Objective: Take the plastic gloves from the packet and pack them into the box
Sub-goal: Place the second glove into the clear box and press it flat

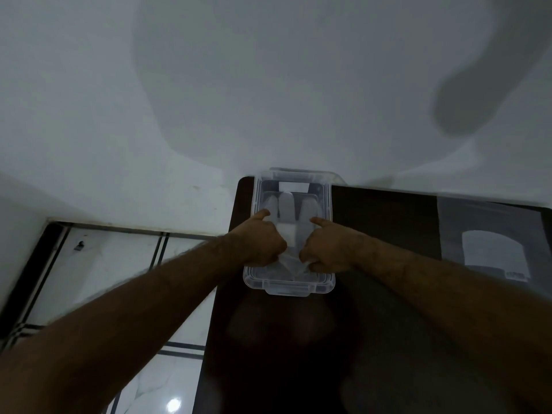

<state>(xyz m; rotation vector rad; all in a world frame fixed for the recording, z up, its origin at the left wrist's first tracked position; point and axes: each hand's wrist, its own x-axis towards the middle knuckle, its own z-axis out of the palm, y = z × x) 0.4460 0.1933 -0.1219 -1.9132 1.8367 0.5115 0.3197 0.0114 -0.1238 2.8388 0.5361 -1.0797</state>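
Both hands were down inside a clear plastic box [327, 204] that stood at the far edge of a dark tabletop [388, 264], close to the pale wall [149, 115]. The left hand [263, 242] was curled into a loose fist, thumb stretched forward, with its knuckles turned inward toward the other hand. The right hand [327, 249] mirrored it, forefinger pointing forward and the other fingers folded in. Between the two fists, a bunch of thin, translucent plastic gloves [288, 234] was pinched from both sides, the film crumpled where the fingers gripped it near the box's near end. Farther into the box, the pale finger shapes of the gloves lay flat against the bottom, pointing away from the person. A white rectangular label or slip [293, 186] showed at the far end of the box. The box's near latch tab [286, 291] jutted toward the camera. Both bare forearms reached in from the lower corners of the view. To the left of the tabletop lay a glossy marbled floor [125, 258] with dark inlaid lines. On the right, the tabletop carried a pale reflection [493, 246].
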